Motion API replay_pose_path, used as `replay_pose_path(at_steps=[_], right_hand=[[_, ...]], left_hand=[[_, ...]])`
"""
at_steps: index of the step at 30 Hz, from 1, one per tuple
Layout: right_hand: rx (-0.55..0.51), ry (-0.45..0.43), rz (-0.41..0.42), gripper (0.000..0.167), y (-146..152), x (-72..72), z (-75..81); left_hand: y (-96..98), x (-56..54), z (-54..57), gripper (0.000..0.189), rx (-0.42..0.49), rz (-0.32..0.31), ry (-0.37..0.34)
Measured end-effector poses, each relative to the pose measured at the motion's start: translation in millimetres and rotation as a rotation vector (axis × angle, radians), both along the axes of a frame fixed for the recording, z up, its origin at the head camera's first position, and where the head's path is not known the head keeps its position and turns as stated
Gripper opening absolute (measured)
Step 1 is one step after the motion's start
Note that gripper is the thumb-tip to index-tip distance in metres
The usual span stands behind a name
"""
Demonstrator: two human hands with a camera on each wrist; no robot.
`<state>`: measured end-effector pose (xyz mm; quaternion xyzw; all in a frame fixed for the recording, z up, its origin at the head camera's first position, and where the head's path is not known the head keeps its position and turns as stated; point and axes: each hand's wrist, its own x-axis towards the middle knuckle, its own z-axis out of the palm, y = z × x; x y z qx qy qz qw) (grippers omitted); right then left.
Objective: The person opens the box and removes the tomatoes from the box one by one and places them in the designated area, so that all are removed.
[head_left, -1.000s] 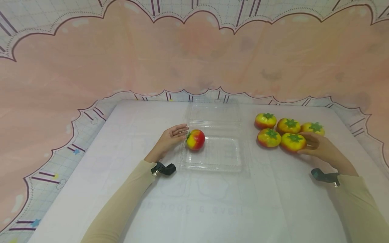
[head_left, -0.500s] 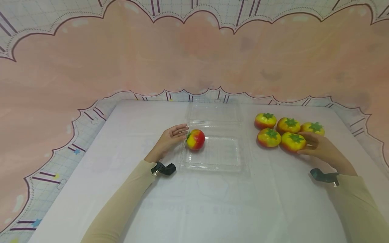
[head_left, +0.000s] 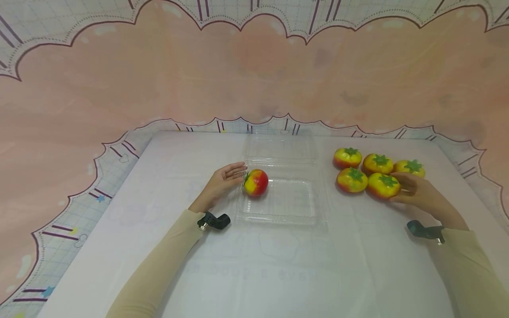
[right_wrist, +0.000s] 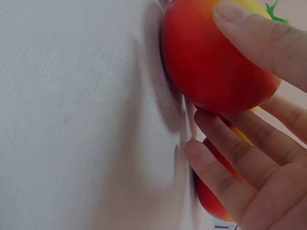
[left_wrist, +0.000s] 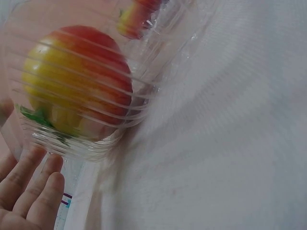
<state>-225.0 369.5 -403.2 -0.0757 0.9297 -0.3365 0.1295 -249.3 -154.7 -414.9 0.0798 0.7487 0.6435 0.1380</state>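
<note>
A clear plastic clamshell box (head_left: 294, 201) lies with its lid (head_left: 280, 148) folded back. One red-and-yellow tomato (head_left: 256, 183) with a green calyx sits on its side at the box's left end. My left hand (head_left: 220, 183) is at that end; in the left wrist view its fingertips (left_wrist: 53, 163) touch the ribbed wall, fingers nearly straight. Over on the right, my right hand (head_left: 417, 192) holds the front right tomato (head_left: 381, 186) of a group. In the right wrist view the thumb (right_wrist: 235, 14) lies on this tomato, with fingers on its other side.
Several more tomatoes stand close around the held one: front left (head_left: 351, 181), back left (head_left: 347, 158), back middle (head_left: 377, 164) and back right (head_left: 409, 168). A white cloth (head_left: 254, 274) covers the table. A patterned curtain (head_left: 238, 79) hangs behind it.
</note>
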Motion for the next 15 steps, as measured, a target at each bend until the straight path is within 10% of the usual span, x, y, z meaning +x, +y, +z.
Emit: replay_pose_path(at_steps=[15], right_hand=[[0.046,0.105,0.033,0.068,12,5.9,22.0]], left_hand=[[-1.2,-1.2,-2.0,0.053,0.009,-0.008,0.013]])
